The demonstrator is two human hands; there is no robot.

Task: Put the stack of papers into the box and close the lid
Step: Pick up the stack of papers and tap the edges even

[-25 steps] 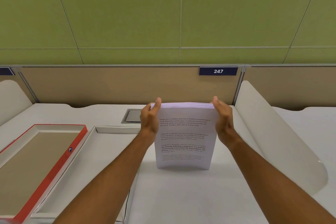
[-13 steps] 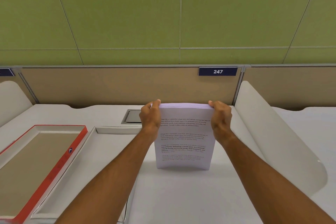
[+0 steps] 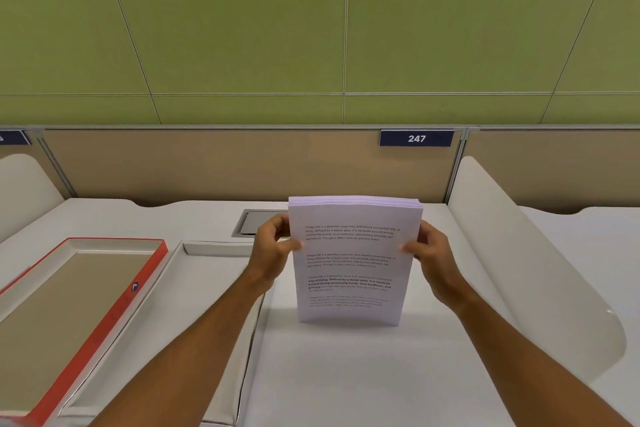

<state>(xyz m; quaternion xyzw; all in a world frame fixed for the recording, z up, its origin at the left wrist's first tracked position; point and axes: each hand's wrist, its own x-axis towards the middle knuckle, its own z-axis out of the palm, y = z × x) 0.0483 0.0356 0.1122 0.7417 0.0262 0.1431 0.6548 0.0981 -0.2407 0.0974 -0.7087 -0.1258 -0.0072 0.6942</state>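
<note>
- We hold the stack of papers [image 3: 349, 263] upright on its bottom edge on the white counter [image 3: 346, 374], printed side toward us.
- The left hand [image 3: 273, 250] grips the stack's left edge, thumb on the front sheet and fingers behind.
- The right hand [image 3: 427, 255] grips the right edge likewise; both hands are closed on the stack at mid-height.
- We judge the stack light but floppy, with loose sheets that can slide or fan; gripping both side edges together suits it.
- The open box [image 3: 207, 288] lies to the left, partly under our left forearm, with nothing visible in it.
- The red-rimmed lid [image 3: 145, 288] rests just beside the box, farther left, inside facing up.
</note>
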